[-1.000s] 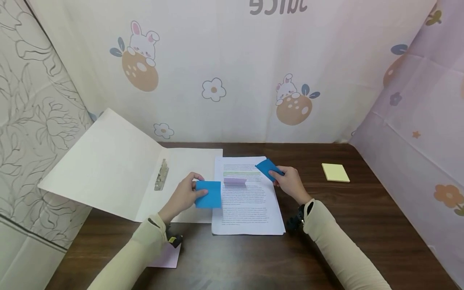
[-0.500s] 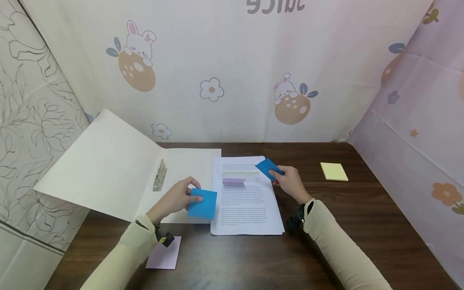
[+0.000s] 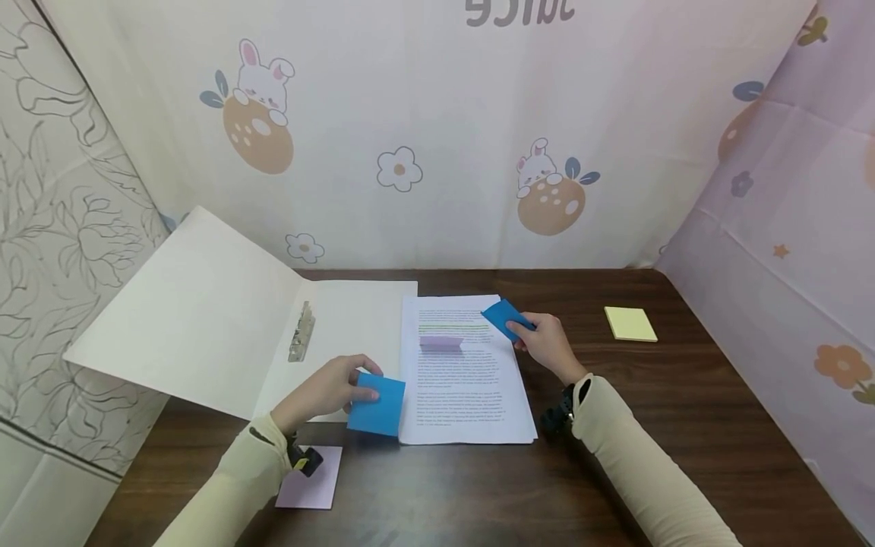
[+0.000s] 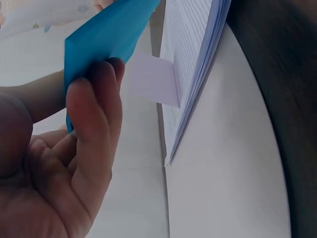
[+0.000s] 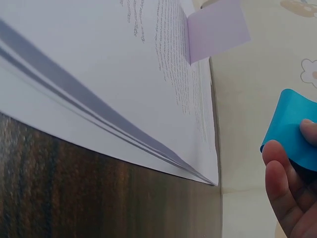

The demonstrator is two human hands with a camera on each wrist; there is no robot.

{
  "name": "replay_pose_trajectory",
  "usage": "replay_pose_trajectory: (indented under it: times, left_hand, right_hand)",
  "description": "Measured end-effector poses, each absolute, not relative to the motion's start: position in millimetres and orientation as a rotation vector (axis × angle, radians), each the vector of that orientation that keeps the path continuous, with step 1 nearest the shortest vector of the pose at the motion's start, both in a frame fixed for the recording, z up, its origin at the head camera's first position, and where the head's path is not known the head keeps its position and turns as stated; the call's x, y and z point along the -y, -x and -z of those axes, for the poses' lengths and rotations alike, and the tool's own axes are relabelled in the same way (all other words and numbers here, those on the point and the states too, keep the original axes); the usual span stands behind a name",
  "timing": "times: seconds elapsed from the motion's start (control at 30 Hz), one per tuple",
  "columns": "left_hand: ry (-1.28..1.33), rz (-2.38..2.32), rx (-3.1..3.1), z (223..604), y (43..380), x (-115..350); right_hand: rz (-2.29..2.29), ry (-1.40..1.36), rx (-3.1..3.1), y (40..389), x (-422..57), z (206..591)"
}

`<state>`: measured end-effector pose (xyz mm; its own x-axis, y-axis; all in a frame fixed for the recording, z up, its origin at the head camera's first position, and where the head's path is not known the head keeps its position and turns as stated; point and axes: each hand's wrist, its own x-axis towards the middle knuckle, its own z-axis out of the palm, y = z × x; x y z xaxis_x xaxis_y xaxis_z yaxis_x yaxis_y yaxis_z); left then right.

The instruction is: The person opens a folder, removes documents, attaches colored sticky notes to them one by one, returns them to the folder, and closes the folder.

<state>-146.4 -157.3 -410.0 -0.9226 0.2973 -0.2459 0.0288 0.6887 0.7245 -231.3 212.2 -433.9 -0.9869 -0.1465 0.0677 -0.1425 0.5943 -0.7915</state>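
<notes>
My left hand point(image 3: 335, 389) pinches a blue sticky-note pad point(image 3: 377, 405) between thumb and fingers, above the front edge of the open folder. In the left wrist view the blue pad point(image 4: 106, 42) is held raised and tilted. Over the top right corner of the printed pages point(image 3: 472, 387), my right hand point(image 3: 547, 342) pinches a blue sticky note point(image 3: 506, 317); that sheet point(image 5: 292, 119) curves slightly in the right wrist view. A purple sticky note point(image 3: 440, 343) stands up from the top page, below a green highlighted line.
An open white folder point(image 3: 184, 311) with a metal clip point(image 3: 301, 332) lies left of the pages, its cover raised. A purple pad point(image 3: 317, 486) lies at the front left, partly behind the left wrist camera. A yellow pad point(image 3: 630, 324) lies at the right.
My left hand has moved toward the front and slightly left with the blue pad, away from the pages. My right hand has stayed nearly still with its blue note.
</notes>
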Motion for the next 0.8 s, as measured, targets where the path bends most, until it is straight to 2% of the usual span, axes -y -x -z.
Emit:
replay_pose_trajectory:
  times: [0.4, 0.8]
  left_hand:
    - [-0.227, -1.07, -2.449, 423, 131, 162]
    - [-0.336, -0.944, -2.481, 446, 116, 162]
  right_hand:
    - [1.407, 0.246, -2.799, 230, -212, 438]
    - [1.397, 0.252, -2.795, 231, -211, 435]
